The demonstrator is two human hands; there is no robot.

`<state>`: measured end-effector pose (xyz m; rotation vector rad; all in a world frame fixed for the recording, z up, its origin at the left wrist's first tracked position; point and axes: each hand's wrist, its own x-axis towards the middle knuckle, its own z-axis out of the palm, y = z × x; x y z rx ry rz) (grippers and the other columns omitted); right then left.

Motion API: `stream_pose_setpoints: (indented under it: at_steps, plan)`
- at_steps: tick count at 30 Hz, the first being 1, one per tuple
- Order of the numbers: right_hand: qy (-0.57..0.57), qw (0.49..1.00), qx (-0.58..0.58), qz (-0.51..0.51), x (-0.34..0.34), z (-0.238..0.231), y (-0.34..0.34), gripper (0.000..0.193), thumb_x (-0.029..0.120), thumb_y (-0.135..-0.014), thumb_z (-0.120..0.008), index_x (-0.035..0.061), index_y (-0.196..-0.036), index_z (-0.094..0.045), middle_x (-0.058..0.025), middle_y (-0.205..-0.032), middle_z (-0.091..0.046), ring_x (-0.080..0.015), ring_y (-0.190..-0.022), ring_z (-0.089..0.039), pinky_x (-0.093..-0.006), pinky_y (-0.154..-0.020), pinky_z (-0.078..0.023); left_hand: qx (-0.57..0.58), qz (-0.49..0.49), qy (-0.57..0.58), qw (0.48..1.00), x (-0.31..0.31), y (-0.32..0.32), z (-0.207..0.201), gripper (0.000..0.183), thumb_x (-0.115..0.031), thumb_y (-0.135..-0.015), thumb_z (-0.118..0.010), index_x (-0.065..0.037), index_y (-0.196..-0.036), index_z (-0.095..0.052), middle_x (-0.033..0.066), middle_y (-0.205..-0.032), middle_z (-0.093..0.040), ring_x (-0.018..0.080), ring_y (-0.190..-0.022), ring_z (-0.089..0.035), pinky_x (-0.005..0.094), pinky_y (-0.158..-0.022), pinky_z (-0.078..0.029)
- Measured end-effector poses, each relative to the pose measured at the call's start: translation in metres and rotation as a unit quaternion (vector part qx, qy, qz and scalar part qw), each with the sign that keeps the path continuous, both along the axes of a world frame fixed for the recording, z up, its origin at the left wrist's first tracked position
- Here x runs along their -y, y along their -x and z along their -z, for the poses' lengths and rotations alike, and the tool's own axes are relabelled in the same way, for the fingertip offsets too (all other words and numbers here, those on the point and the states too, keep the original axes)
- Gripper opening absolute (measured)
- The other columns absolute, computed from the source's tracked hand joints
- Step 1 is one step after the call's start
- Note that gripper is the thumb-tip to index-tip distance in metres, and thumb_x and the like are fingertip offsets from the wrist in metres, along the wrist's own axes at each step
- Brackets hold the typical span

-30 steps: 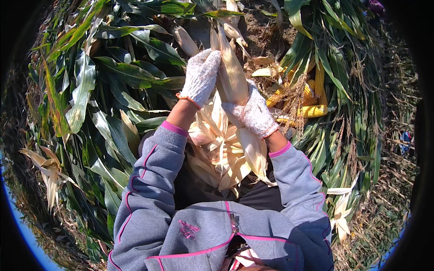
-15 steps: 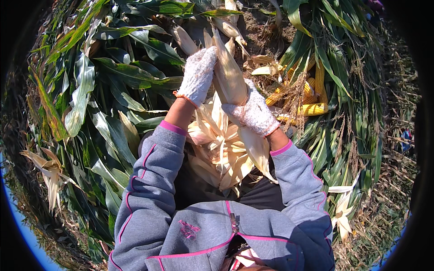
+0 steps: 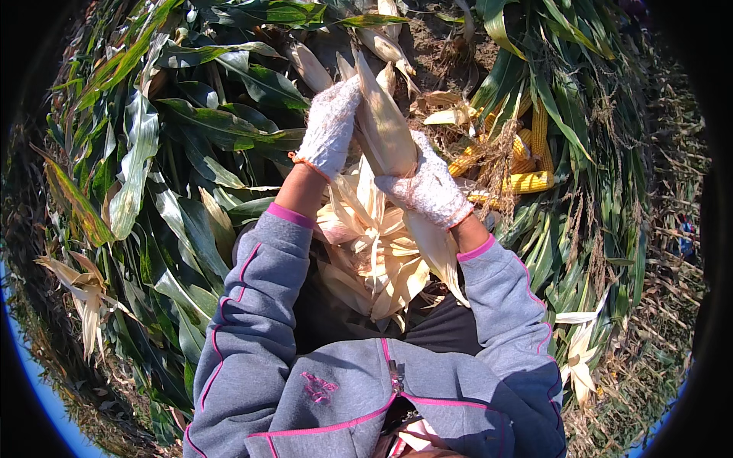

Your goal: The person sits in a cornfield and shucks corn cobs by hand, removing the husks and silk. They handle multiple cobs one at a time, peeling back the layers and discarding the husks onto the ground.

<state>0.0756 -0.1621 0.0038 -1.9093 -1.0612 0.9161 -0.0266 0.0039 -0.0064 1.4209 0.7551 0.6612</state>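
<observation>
Between my two gloved hands is an ear of corn [image 3: 385, 133], still wrapped in its pale dry husk, its tip pointing away from me. My right hand [image 3: 429, 187], in a white knit glove, wraps round its lower part, and a strip of husk [image 3: 434, 248] hangs below toward my lap. My left hand [image 3: 330, 126], gloved the same way, is closed against the ear's upper left side; its fingertips are partly hidden, with husk at them. Loose peeled husks [image 3: 374, 263] lie heaped below, in front of my legs.
Bare yellow corn cobs [image 3: 527, 182] lie to the right, with dry tassels [image 3: 504, 156] over them. Green corn stalks and leaves [image 3: 206, 137] cover the left, more [image 3: 561, 91] the right. Several unpeeled ears [image 3: 309, 67] rest beyond my hands near bare soil [image 3: 435, 49].
My left hand has shifted very slightly left, by the ear's upper part. The right hand keeps its hold, and the ear is almost still.
</observation>
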Motion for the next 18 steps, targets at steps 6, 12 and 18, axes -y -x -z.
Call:
stream_pose_setpoints:
  at_steps: [6,12,18]
  plan:
    - [0.011,1.000,-0.012,0.003,0.0000,-0.0018,0.0007,0.087,0.038,-0.067,-0.081,0.0063,-0.137,-0.039,-0.0219,-0.125,-0.057,-0.0355,-0.115,-0.057,-0.0404,-0.096,-0.047,-0.005,-0.006,0.040,0.999,0.0000,0.0000,-0.0008,0.031,-0.028,-0.094,-0.051,0.001,-0.095,-0.065,0.0051,-0.080,-0.063,0.0132,-0.072,-0.055,0.0299,-0.066,-0.046]
    - [0.005,1.000,-0.018,0.010,-0.0002,-0.0063,0.0020,0.084,0.034,-0.067,-0.081,0.0074,-0.136,-0.040,-0.0214,-0.125,-0.058,-0.0344,-0.115,-0.057,-0.0404,-0.096,-0.047,-0.047,-0.026,0.045,0.997,0.0022,0.0002,-0.0061,0.033,-0.028,-0.093,-0.053,0.002,-0.087,-0.062,0.0051,-0.071,-0.059,0.0136,-0.067,-0.052,0.0311,-0.061,-0.044]
    - [-0.030,0.998,-0.035,0.038,-0.0011,-0.0028,0.0029,0.081,0.035,-0.072,-0.080,0.0060,-0.138,-0.042,-0.0189,-0.128,-0.057,-0.0301,-0.115,-0.058,-0.0373,-0.097,-0.046,-0.036,-0.080,0.000,0.996,0.0079,-0.0048,0.0007,0.035,-0.027,-0.093,-0.052,0.005,-0.083,-0.061,0.0097,-0.068,-0.059,0.0166,-0.065,-0.050,0.0345,-0.062,-0.043]
